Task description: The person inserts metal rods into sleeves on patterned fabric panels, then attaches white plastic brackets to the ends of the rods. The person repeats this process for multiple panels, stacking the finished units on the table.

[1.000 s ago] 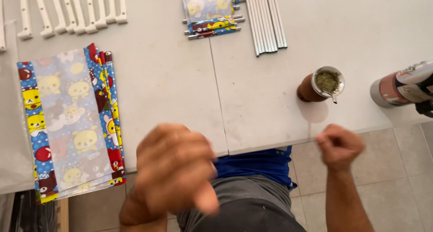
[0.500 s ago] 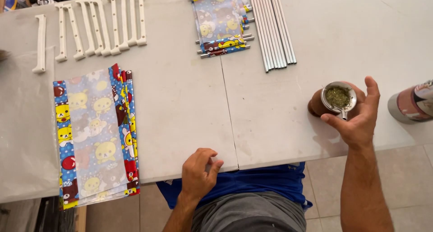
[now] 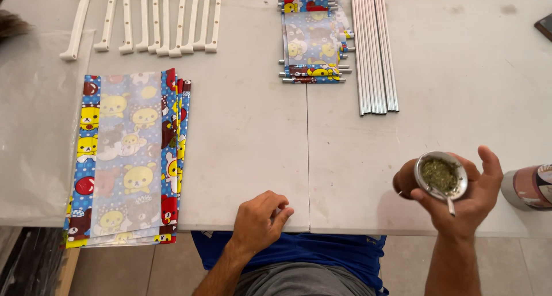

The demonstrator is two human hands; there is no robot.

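Right hand [image 3: 467,197] wrapped around herb-filled cup [image 3: 440,176], metal straw [image 3: 449,204] probably pinned under thumb. Left hand [image 3: 257,223] loosely curled, empty, resting at table [image 3: 253,135] edge.

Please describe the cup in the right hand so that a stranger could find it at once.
Start at the white table and go to its near right edge. There the right hand wraps a small brown cup with a metal rim, filled with green chopped leaves and a metal straw. Nothing else there holds leaves.
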